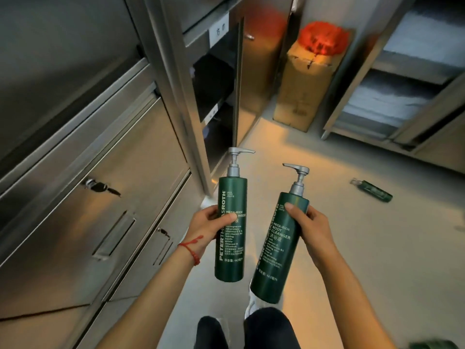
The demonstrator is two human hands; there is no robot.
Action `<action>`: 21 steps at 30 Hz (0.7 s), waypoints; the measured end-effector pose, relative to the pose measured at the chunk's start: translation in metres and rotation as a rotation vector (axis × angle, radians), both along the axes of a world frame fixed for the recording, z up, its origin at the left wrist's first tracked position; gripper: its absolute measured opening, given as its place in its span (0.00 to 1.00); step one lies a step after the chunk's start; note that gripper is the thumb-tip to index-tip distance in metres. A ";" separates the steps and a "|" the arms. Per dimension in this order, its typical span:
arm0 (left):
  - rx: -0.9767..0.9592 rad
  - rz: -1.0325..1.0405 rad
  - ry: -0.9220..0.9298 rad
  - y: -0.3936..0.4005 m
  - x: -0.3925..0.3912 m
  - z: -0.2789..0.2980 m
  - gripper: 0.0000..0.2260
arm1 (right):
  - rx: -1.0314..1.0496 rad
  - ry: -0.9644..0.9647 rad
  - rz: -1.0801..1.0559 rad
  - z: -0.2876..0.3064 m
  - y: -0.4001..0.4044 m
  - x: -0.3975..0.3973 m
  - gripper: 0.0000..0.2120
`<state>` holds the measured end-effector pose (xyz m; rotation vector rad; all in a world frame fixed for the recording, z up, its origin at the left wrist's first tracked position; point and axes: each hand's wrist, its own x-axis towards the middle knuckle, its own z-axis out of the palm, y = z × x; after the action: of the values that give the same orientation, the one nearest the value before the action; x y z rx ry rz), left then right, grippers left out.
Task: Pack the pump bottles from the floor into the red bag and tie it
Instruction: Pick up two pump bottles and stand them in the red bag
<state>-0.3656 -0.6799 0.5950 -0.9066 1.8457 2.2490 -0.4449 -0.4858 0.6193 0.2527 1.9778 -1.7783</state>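
two dark green pump bottles, the left bottle (230, 230) and the right bottle (278, 250), carry pale lettering and silver-grey pumps. a third green bottle (375, 190) lies on the pale grey floor (377, 248). red bag (323, 37), tan cardboard box (305, 81), red wrist string (191, 248), steel-grey cabinets (83, 172).

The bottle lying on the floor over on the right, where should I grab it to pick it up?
Grab the floor bottle round the middle of its green body, coming down from above. It lies flat on its side, so the round body faces up with room either side, while the thin pump end would probably slip or bend. Both hands are full now: left and right each hold a bottle.
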 end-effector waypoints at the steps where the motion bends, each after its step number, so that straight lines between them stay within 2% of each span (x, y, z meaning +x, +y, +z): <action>1: -0.007 -0.009 0.005 -0.001 -0.017 0.002 0.08 | 0.005 0.011 -0.007 0.002 -0.001 -0.015 0.06; 15: -0.017 -0.062 0.076 -0.004 -0.291 0.034 0.07 | -0.005 0.151 -0.039 0.045 0.004 -0.274 0.06; 21: -0.001 -0.120 0.093 -0.020 -0.408 0.032 0.10 | -0.007 0.176 -0.080 0.043 -0.013 -0.371 0.02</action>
<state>-0.7732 -0.7001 0.6265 -0.6823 1.8838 2.2541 -0.8155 -0.4988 0.6624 0.1811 2.1081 -1.9161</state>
